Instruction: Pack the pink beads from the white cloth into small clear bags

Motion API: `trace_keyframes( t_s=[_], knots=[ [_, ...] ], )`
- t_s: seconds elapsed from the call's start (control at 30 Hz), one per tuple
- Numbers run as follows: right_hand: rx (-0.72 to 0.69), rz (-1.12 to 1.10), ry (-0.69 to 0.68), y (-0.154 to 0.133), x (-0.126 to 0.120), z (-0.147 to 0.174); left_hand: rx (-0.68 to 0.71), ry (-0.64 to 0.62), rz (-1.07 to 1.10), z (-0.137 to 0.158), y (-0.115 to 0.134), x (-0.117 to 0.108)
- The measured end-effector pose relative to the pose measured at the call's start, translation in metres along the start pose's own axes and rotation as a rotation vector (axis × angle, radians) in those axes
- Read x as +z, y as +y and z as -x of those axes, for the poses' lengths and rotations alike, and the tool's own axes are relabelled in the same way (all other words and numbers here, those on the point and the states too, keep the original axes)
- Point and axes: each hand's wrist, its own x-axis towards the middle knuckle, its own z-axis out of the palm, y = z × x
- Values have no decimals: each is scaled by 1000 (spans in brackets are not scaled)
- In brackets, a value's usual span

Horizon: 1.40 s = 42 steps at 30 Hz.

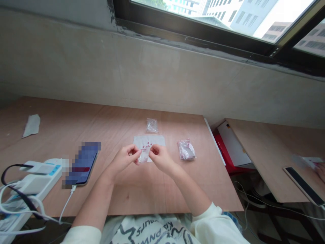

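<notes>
Over a white sheet (159, 139) on the wooden table, both of my hands are raised with fingertips facing each other. My left hand (125, 157) is closed in a pinch, and a thin reddish strand (144, 149) extends from its fingertips towards the right. My right hand (161, 157) also pinches, a short gap away; what lies in its fingertips is too small to make out. Several tiny red pieces (148, 143), bead-like, rest on the sheet between the hands. Just beyond the sheet lies a small clear plastic bag (152, 125).
Right of the sheet is a pile of small clear bags (186, 149). On the left are a phone (82, 164) with its charging cable, a power strip (52, 169) and a crumpled white paper (31, 125). Another table (274, 152) holds a second phone (304, 185); someone's hand (320, 168) shows there.
</notes>
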Motion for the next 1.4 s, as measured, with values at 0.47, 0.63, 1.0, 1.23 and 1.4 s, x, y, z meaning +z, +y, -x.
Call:
trace_keyframes(
  t_s=[0.47, 0.63, 1.0, 1.23, 1.4],
  knots=[
    [138, -73, 46, 12, 17, -16, 172, 50, -289, 7, 20, 1],
    [216, -366, -103, 11, 15, -15, -2, 151, 7, 6, -7, -9],
    [178, -409, 181, 44, 32, -15, -179, 175, 410, -6, -72, -1],
    [93, -281, 116, 57, 42, -18, -177, 320, 363, -23, -93, -6],
    [102, -309, 99, 75, 41, -29, -198, 329, 403, -17, -91, -9]
  ],
)
